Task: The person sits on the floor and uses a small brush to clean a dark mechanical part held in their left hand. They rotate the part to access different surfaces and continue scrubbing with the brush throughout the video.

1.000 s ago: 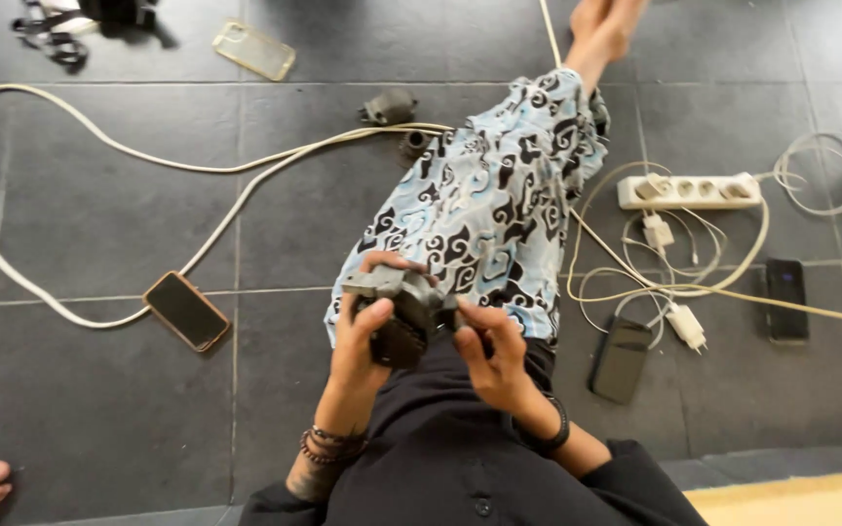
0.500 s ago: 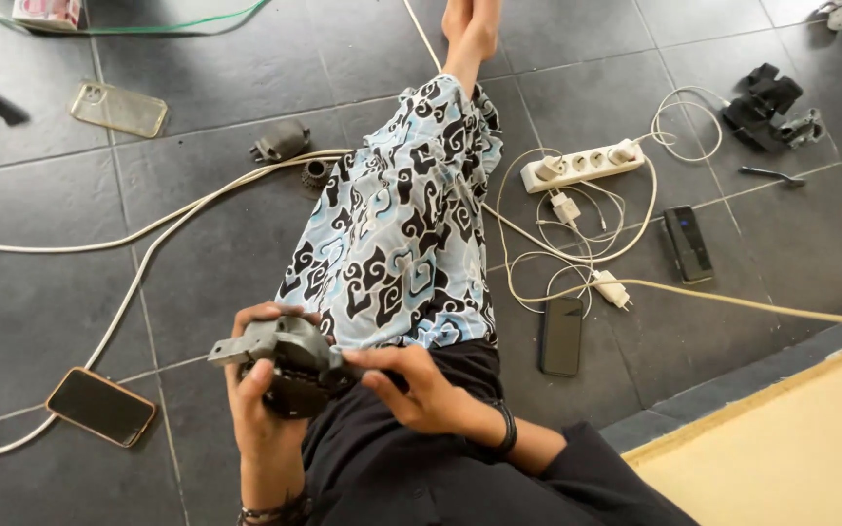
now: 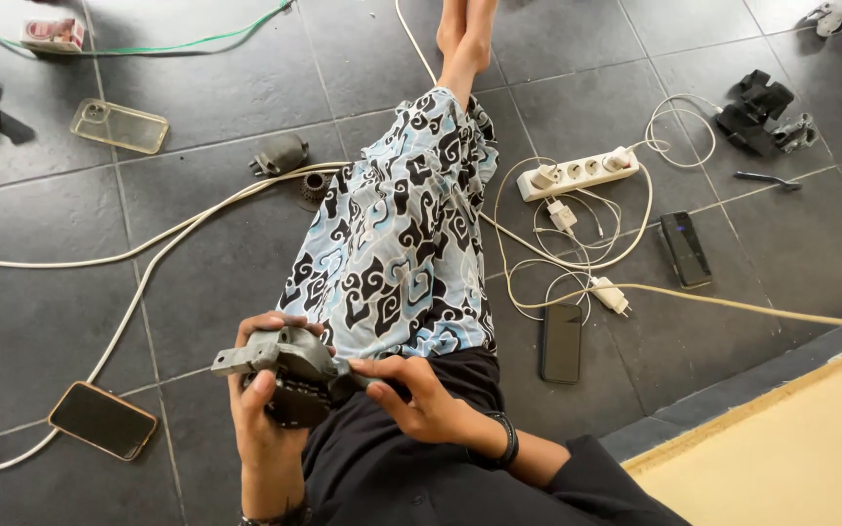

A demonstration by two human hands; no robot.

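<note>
Both hands, left hand and right hand, are being closed around a grey metal part above the lap, its long axis lying sideways, nose pointing left, over dark floor tiles.

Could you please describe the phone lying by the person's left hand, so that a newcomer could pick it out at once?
Start at the long white cable curving across the dark grey tiled floor and follow it toward the bottom left. There, beside the left hand gripping a grey metal mechanical part, lies a dark-screened phone with an orange-brown rim. The other dark phones lie by the white power strip.
</note>
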